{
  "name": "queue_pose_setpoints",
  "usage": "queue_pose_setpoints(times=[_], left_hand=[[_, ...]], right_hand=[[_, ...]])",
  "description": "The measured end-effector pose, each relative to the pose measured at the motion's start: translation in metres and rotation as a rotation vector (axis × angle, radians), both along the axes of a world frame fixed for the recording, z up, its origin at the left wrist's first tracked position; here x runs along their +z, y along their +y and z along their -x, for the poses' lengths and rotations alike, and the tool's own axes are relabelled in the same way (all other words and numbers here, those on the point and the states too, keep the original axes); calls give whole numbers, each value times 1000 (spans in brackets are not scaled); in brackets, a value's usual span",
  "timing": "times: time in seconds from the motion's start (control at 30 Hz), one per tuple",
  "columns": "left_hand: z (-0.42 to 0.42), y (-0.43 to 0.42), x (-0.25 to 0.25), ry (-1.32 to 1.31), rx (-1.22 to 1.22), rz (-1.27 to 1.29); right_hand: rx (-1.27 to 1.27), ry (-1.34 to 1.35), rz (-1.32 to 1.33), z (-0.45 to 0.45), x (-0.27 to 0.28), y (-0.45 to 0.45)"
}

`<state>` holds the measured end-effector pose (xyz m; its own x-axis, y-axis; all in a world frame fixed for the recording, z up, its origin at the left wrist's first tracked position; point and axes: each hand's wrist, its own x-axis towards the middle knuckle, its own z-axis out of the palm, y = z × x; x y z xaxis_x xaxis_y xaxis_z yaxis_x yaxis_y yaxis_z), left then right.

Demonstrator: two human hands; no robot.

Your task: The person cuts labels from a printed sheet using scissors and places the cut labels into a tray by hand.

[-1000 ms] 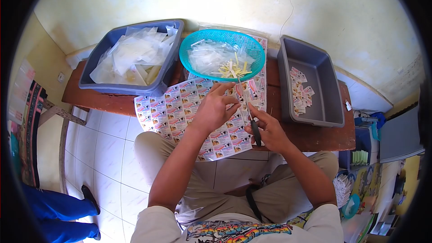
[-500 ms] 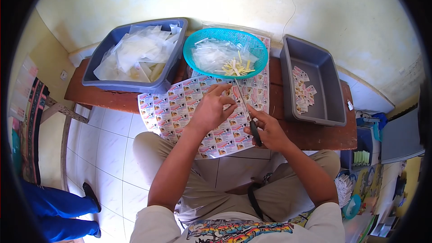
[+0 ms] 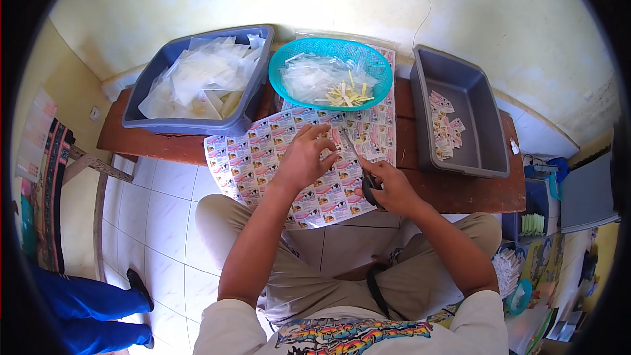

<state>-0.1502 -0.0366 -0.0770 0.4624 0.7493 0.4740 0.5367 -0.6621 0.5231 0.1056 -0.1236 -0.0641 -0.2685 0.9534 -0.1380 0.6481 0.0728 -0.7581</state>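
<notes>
My right hand (image 3: pixel 388 187) grips a pair of scissors (image 3: pixel 369 184) with black handles, its blades pointing away from me over a sheet of printed labels (image 3: pixel 263 158). Bent and apart, the fingers of my left hand (image 3: pixel 307 160) are over the same sheet, just left of the blades; nothing is visible between them. Rows of small pictures cover the sheet, which hangs over the bench's near edge. Beyond the blades stands a turquoise basket (image 3: pixel 279 89) with clear plastic pieces (image 3: pixel 309 75) and thin yellowish strips (image 3: pixel 348 96).
A grey-blue tub (image 3: pixel 141 123) of translucent bags (image 3: pixel 207 72) stands left on the brown bench (image 3: pixel 434 194). At right, a grey tub (image 3: pixel 480 118) holds several cut labels (image 3: pixel 444 125). Another person's blue-trousered legs (image 3: pixel 92 296) are at lower left. Behind the bench is a wall.
My left fingers have drawn slightly left and spread a little from the thumb. The scissor blades have parted slightly, with my right hand still on the handles. The view has shifted slightly.
</notes>
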Motion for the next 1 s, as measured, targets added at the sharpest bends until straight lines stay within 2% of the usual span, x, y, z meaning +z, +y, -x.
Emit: queue_pose_setpoints(times=[0.07,0.13,0.37,0.43,0.67,1.0], left_hand=[[2,0,-3,14,4,5],[4,-1,-8,28,7,12],[8,-5,-21,75,31,109],[9,-5,-26,93,28,117],[10,-8,-30,151,54,188],[7,-9,-42,152,30,146]], right_hand=[[2,-30,-6,0,-5,0],[56,-122,-169,-5,-24,1],[49,-278,-150,4,-16,2],[51,-386,-56,10,-5,2],[64,-464,-68,23,-3,4],[74,-591,-250,31,-21,3]])
